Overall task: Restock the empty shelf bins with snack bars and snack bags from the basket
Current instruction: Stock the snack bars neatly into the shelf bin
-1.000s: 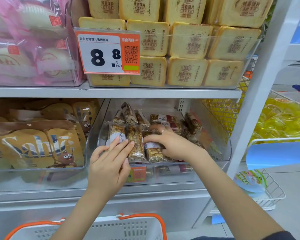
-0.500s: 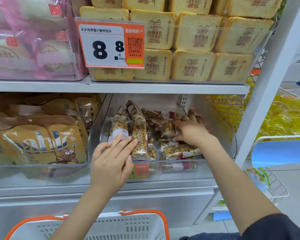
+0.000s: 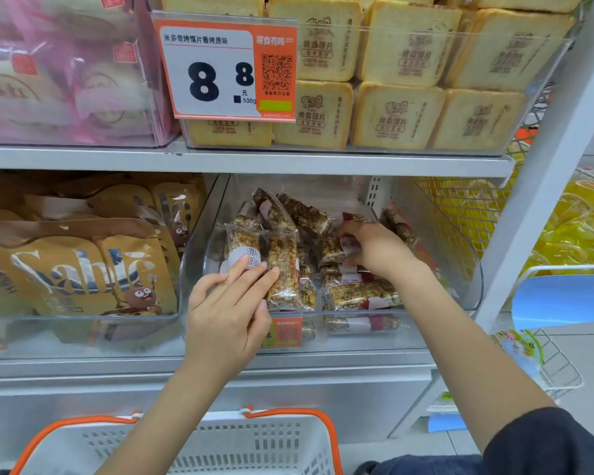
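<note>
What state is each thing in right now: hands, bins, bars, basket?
left hand: straight fingers pressed against two upright bars at the bin's front.
right hand: fingers curled round bars deeper in the bin.
clear bin: partly filled.
snack bars: jumbled, some upright, some lying flat.
Sable bags bin: full.
toast bin: stacked full.
basket: below the shelf, contents not visible.

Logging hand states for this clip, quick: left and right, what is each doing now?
Left hand: open, straight fingers resting on the upright snack bars in the clear bin.
Right hand: fingers curled round a snack bar, gripping it.
</note>
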`<state>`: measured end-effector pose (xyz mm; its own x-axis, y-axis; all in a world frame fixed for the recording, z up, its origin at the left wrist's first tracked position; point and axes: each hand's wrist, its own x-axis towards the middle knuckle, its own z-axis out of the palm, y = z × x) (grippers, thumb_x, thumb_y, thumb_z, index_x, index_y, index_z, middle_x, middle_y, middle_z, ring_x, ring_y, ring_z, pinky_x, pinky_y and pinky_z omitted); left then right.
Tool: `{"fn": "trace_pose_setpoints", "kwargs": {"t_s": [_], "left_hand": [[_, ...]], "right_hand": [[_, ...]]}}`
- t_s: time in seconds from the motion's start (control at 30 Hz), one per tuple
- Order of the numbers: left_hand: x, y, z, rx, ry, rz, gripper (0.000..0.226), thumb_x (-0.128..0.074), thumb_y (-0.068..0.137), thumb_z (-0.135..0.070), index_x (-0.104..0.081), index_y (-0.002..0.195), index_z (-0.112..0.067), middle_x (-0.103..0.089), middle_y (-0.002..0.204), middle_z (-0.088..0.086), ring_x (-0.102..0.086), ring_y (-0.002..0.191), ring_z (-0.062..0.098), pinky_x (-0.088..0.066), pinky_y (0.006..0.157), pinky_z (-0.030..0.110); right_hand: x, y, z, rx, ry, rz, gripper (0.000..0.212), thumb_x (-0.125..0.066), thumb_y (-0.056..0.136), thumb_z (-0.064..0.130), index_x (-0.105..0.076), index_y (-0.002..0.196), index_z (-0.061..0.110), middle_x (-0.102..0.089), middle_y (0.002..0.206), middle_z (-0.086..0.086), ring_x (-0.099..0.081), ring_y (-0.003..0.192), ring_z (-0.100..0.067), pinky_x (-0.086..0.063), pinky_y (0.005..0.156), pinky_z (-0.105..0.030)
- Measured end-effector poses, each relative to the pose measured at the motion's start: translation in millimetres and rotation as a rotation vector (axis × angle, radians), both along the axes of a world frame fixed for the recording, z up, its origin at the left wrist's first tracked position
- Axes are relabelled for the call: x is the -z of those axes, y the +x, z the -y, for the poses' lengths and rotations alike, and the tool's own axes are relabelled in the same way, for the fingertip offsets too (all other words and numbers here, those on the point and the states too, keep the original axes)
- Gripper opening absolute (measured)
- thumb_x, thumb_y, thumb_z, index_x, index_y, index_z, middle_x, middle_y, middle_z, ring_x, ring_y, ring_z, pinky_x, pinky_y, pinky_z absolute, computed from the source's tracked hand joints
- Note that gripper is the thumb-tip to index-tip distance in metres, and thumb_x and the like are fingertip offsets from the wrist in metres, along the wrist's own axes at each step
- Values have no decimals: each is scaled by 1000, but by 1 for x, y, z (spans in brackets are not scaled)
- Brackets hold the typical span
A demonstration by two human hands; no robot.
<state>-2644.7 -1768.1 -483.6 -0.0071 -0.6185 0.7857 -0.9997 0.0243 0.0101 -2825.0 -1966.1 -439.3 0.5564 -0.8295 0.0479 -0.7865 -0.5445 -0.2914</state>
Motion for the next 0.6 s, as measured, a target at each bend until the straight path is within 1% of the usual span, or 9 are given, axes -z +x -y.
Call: {"fn": "trace_pose_setpoints", "kwargs": {"t_s": [0.1,0.17,0.23,0.33,0.4,0.47,0.5,0.57,0.6], "left_hand": [[0,0,0,-1,8,2,41,-35,94,-24,-70,114,-18,-67,117,-1,-57,119,16,-28,104,28],[-1,0,-1,0,14,2,41,-34,94,-24,-70,115,-18,-67,117,-1,-57,119,16,-28,104,28],[-1,0,-1,-4,20,4,43,-32,96,-26,-69,115,-19,-67,117,-1,-56,119,16,-28,104,28],[-1,-1,-1,-11,34,-4,45,-29,97,-27,-69,116,-19,-67,118,-2,-56,120,15,-28,104,28],[-1,-1,-2,-12,40,-5,45,-29,97,-27,-69,116,-19,-67,118,-2,-56,120,15,-28,104,28],[-2,-1,-2,-8,44,-4,44,-30,96,-26,-69,115,-19,-66,119,-2,-56,120,15,-29,103,29],[-2,-1,-1,-6,44,-2,43,-31,96,-26,-69,116,-19,-66,119,-2,-56,120,15,-30,102,29],[-1,-1,-1,-7,40,0,42,-33,95,-25,-69,116,-19,-67,118,-2,-56,120,15,-30,102,30],[-1,-1,-1,-7,36,-1,42,-33,95,-25,-69,116,-19,-67,118,-1,-56,120,16,-30,102,30]], "right_hand": [[3,5,1,13,10,-85,55,-76,77,15,-55,127,23,-57,128,-10,-57,107,-30,-51,84,-37],[6,1,2,12,30,-76,58,-78,75,22,-54,128,25,-52,132,-9,-50,116,-29,-49,91,-40],[5,-5,2,16,113,48,62,-80,73,28,-52,128,25,-52,130,-5,-47,121,-26,-47,95,-40],[-1,-6,-2,59,171,339,52,-78,76,33,-49,117,20,-57,114,-2,-55,105,-22,-49,85,-35],[-8,-3,-5,79,153,390,47,-76,78,35,-48,112,18,-58,105,-3,-56,96,-21,-50,80,-35],[-22,-6,-7,85,185,281,39,-75,79,32,-54,109,17,-60,98,-2,-58,91,-20,-49,74,-31],[-30,-10,-8,81,215,200,32,-76,79,29,-59,103,17,-61,93,1,-59,89,-20,-49,74,-30],[-43,-24,-11,63,329,42,20,-77,77,24,-66,92,20,-63,91,5,-60,90,-19,-50,82,-32],[-47,-31,-14,46,392,-64,21,-77,77,22,-67,95,23,-64,97,5,-60,94,-19,-49,88,-34]]}}
